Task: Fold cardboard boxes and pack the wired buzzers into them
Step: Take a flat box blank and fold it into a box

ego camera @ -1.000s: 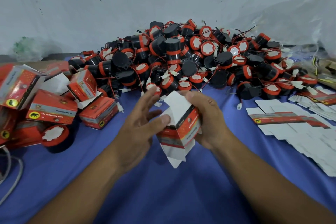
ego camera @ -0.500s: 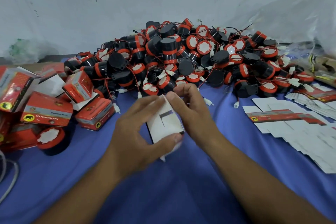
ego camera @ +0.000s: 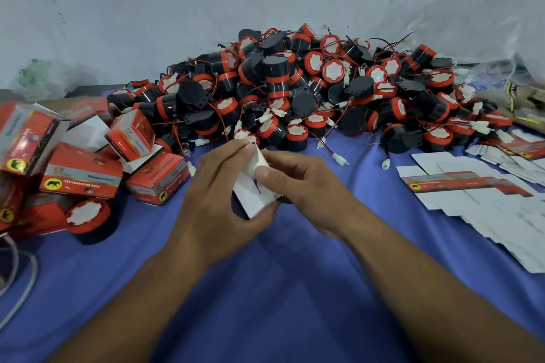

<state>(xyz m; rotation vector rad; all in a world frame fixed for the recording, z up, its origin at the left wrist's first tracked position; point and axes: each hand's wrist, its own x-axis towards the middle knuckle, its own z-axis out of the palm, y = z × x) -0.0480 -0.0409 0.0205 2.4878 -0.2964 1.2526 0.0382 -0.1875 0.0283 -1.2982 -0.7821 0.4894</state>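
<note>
- Above the blue cloth [ego camera: 265, 289], near its middle, both hands hold a part-folded cardboard box [ego camera: 250, 196], its white side up.
- The left hand [ego camera: 215, 200] grips the box, with the thumb curled round its lower corner.
- The right hand [ego camera: 300, 183] pinches the top flap, with the thumb pressing it.
- Behind lies a heap of wired buzzers [ego camera: 309, 88], with finished boxes [ego camera: 82, 174] to the left and flat blanks [ego camera: 472, 186] to the right.

"12v reversing horn" on red box [ego camera: 81, 171]
</note>
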